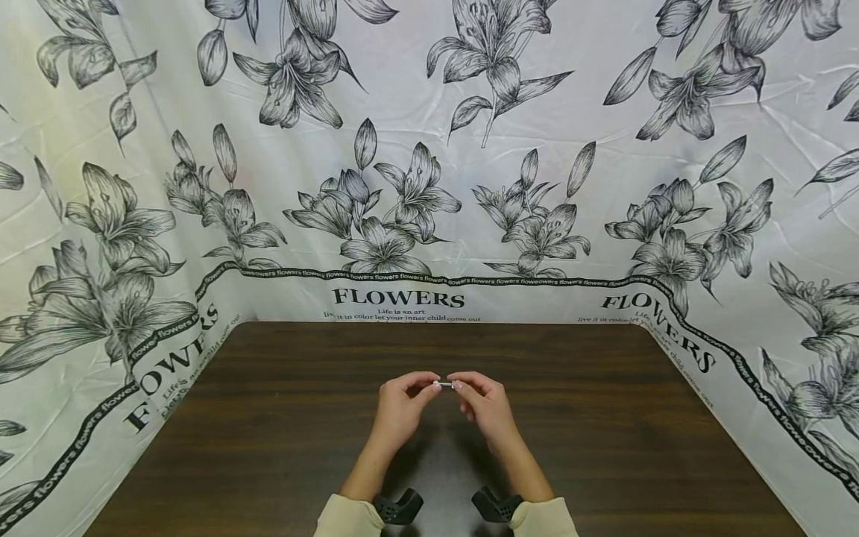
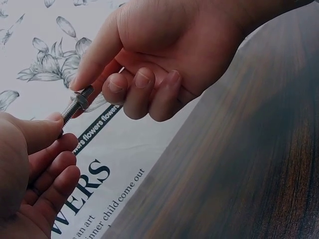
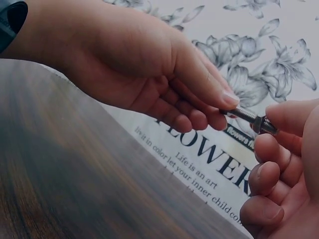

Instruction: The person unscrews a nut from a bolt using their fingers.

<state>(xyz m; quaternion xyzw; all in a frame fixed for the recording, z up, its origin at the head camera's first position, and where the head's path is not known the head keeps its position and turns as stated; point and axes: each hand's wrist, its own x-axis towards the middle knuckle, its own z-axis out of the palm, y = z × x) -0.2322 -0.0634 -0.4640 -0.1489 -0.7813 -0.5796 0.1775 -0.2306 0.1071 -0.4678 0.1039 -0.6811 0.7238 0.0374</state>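
Note:
In the head view, both hands meet over the dark table, with a small threaded metal bolt [image 1: 444,384] spanning the gap between them. My left hand [image 1: 399,409] pinches one end of the bolt between thumb and forefinger, hiding that end. A hex nut [image 2: 81,101] sits on the thread towards the opposite end, as the left wrist view shows. My right hand [image 1: 492,414] has its thumb and forefinger at the nut [image 3: 257,124], pinching around that end. The bolt lies tilted in both wrist views, and its threaded tip shows just past the nut.
A dark wood-grain table [image 1: 282,432] lies below the hands. White cloth [image 1: 537,97] printed with black lilies and lettering hangs around its back and sides. Black wrist devices [image 1: 399,509] are worn on both wrists, beside pale sleeves [image 1: 350,516].

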